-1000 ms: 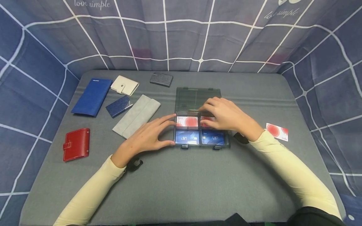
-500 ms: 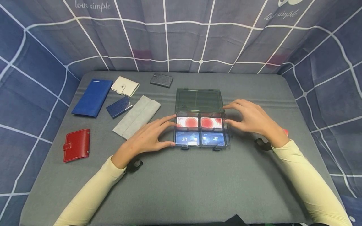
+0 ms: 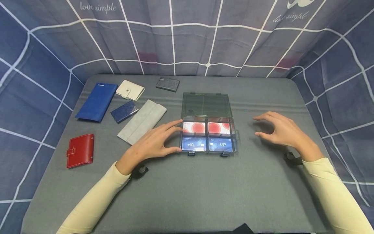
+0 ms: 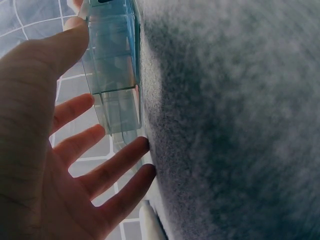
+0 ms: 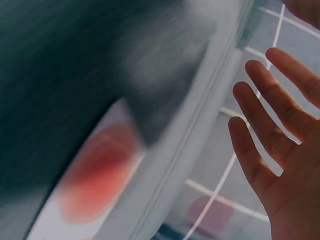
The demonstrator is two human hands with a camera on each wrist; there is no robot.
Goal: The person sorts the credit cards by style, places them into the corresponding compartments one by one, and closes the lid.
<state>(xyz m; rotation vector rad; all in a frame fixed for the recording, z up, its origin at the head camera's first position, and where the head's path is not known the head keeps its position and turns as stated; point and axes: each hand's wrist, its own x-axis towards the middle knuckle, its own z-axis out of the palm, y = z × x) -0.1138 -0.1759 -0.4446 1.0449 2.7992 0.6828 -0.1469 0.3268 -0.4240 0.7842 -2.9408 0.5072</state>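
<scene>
A clear plastic box point(image 3: 235, 136) lies in the middle of the grey table, its lid point(image 3: 205, 104) folded back. Two red-circle cards point(image 3: 194, 127) fill its rear compartments and two blue VIP cards point(image 3: 220, 144) the front ones. My left hand point(image 3: 155, 143) rests flat at the box's left side, forefinger and thumb touching its wall. The left wrist view shows those fingers point(image 4: 75, 145) spread beside the box point(image 4: 112, 70). My right hand point(image 3: 280, 130) hovers open to the right of the box, holding nothing. In the right wrist view a blurred red-and-white card point(image 5: 95, 175) lies under that hand point(image 5: 280, 130).
Left of the box lie a grey long pouch point(image 3: 142, 121), a navy wallet point(image 3: 124, 111), a long blue wallet point(image 3: 96, 101), a cream wallet point(image 3: 130, 90) and a red wallet point(image 3: 80, 150). A dark card holder point(image 3: 167, 84) sits at the back. Checked blue cloth surrounds the table.
My right hand has drawn out of the box's rear right compartment and moved right, now covering the loose card on the table. The left hand has stayed put.
</scene>
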